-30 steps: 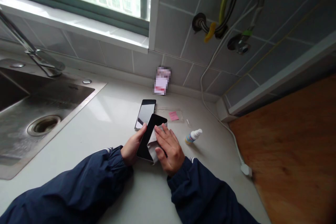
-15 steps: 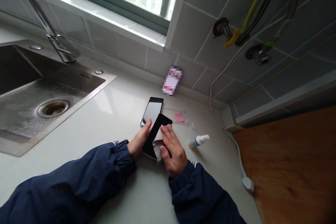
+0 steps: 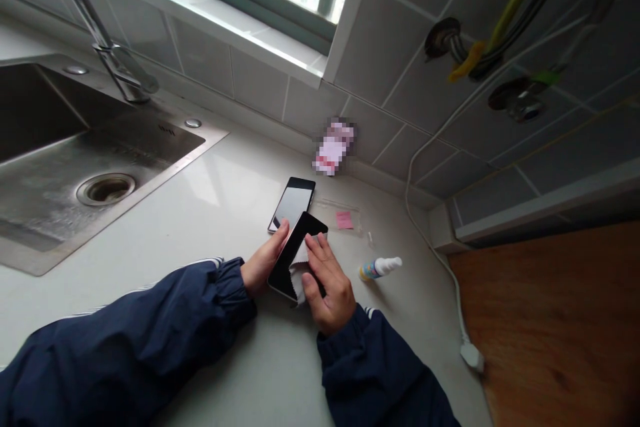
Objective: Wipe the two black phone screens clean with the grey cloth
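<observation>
A black phone [image 3: 287,260] is tilted in my left hand [image 3: 264,262], whose thumb lies along its left edge. My right hand [image 3: 329,283] presses a light grey cloth with zigzag edges [image 3: 299,275] against the phone's dark face. Just behind, a second phone [image 3: 293,203] lies on the counter with a pale, reflecting screen. Right of it are a clear flat case [image 3: 356,208] and a pink square note [image 3: 344,219]. A small spray bottle [image 3: 379,269] with a white top stands to the right of my right hand.
On the left is a steel sink [image 3: 55,240] with a tall faucet [image 3: 107,57]. A blurred pink-screened device [image 3: 334,147] leans at the tiled wall. A white cable [image 3: 425,233] runs down to a plug [image 3: 471,355] beside a wooden board [image 3: 560,320].
The camera view has shifted slightly, moving the sink and wall fittings in the picture. Both hands keep nearly the same pose on the phone and cloth.
</observation>
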`<state>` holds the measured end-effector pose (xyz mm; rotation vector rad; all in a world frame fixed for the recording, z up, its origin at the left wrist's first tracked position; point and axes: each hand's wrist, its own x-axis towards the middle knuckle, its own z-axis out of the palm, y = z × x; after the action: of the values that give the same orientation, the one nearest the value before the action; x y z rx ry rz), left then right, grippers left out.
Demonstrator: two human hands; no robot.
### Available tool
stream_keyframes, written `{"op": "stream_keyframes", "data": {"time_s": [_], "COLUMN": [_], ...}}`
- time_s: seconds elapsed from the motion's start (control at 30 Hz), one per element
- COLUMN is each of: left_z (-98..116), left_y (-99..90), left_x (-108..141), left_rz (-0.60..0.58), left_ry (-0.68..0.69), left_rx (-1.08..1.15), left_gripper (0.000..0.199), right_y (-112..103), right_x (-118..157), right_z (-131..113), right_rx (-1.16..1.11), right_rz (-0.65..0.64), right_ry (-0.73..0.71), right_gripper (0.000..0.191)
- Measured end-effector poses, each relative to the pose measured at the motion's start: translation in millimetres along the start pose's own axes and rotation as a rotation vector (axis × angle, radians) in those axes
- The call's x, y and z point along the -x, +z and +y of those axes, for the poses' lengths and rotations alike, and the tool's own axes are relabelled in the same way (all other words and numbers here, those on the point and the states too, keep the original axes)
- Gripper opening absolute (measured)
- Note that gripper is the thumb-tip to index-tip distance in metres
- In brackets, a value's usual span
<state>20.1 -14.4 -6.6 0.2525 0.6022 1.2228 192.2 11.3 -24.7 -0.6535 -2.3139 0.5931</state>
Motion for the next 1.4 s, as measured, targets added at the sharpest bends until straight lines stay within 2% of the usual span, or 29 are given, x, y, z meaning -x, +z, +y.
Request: {"op": "stream_keyframes", "data": {"time_s": [0.2,0.43,0.5,0.63,0.7,0.97,1.1,1.2,1.3,1.4], "left_z": [1.4,3.6,3.1,2.0,1.9,0.9,-2.8,-3.3,-0.2,4.1], "left_y": [2.0,1.6,1.7,0.5,-0.7,-4.2,-4.9,-4.1,-2.1,0.8], "left_x": [1.9,6.0,6.7,6.0,5.8,5.4,2.6,0.3,-0.3,1.1], "left_rz": [0.045,-0.042,-0.077,-0.128,-0.141,-0.2,-0.218,-0.232,-0.157,-0.079], "left_ry": [-0.053,-0.121,-0.092,0.112,0.169,0.108,0.034,-0.021,-0.048,-0.126], "left_rx": [0.0,-0.002,-0.063,-0.31,-0.405,-0.502,-0.367,-0.199,-0.124,-0.061], "left_gripper": [0.059,0.065,0.064,0.049,0.047,0.065,0.066,0.068,0.071,0.073], "right_y": [-0.2,-0.2,0.2,1.1,1.8,6.4,7.9,7.9,7.7,7.8], "right_x": [-0.6,-0.6,-0.8,-2.6,-3.3,-2.5,-4.3,-4.2,-1.8,0.5], "right_z": [-1.1,-3.5,-4.4,-6.1,-6.6,-8.2,-12.8,-16.5,-18.7,-19.1], "right_rx": [-0.03,0.056,0.082,0.148,0.174,0.277,0.338,0.345,0.311,0.275], "right_rz": [-0.009,0.005,0.02,0.083,0.12,0.172,0.163,0.071,-0.027,-0.063], "right_ry": [0.021,0.027,0.05,0.097,0.123,0.167,0.147,0.052,-0.025,-0.014], "right_gripper": [0.051,0.054,0.057,0.062,0.063,0.061,0.06,0.063,0.064,0.061]}}
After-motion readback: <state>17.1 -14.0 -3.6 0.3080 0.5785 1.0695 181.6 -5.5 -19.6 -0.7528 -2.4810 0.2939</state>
